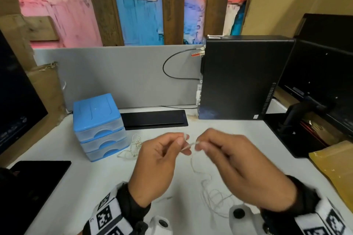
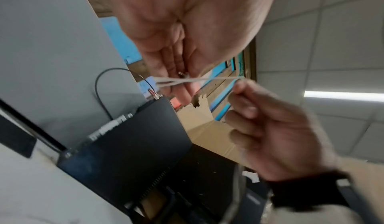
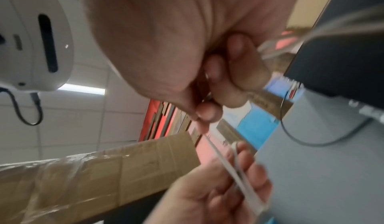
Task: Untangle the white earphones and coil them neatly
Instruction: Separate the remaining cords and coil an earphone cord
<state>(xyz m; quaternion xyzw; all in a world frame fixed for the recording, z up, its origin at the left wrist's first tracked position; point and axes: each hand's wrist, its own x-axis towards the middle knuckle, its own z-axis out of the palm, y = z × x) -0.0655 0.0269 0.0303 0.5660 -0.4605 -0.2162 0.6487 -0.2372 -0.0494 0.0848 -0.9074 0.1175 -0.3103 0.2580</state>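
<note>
A blue drawer unit (image 1: 99, 126) with three clear drawers stands on the white surface (image 1: 219, 126) at ten o'clock. Beside it at twelve lies a flat black panel (image 1: 153, 119). A black computer tower (image 1: 242, 78) rises at one o'clock (a thin cable (image 1: 168, 59) loops from its rear). A tan padded envelope (image 1: 336, 170) sits at three o'clock.

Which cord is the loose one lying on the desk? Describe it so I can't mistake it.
Find the blue drawer unit on the white desk. Just right of its bottom drawer lies a small tangled cord, flat and untouched. The white earphones are instead stretched between the left hand and right hand.
</note>
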